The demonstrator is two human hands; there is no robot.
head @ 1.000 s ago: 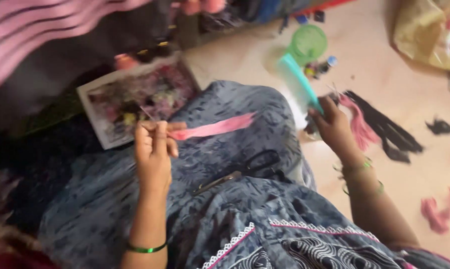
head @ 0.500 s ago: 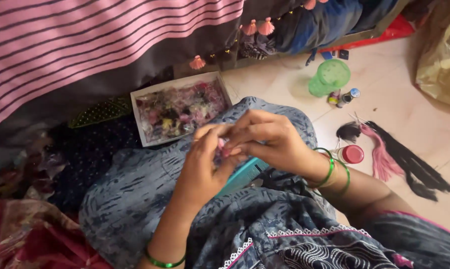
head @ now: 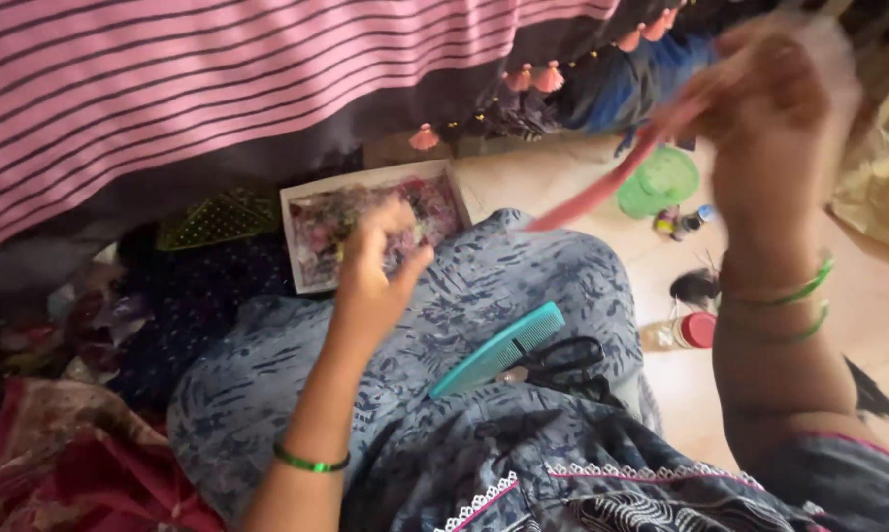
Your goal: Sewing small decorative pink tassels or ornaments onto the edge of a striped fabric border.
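- Reaching down with the left hand (head: pixel 373 271), fingers curled right over the near edge of a white shallow tray (head: pixel 296 258) full of small pinkish bits. Can't honestly tell if anything is pinched in there, the fingers hide it.
- Right hand (head: pixel 774 118) is up high and pretty blurred, closed around one end of a pink strip (head: pixel 602 192) that slants down toward the lap.
- Teal comb (head: pixel 498 350) is lying loose on the blue patterned fabric (head: pixel 523 276) over the knee, with black-handled scissors (head: pixel 562 363) just beside it, touching or nearly so.
- Out on the pale floor (head: pixel 553 182): a green cup (head: pixel 661 182) near the strip's lower end, and a small red-capped jar (head: pixel 683 332) on its side close to the knee.
- Green bangles on both wrists, and a pink striped cloth (head: pixel 168 79) hanging across the top.
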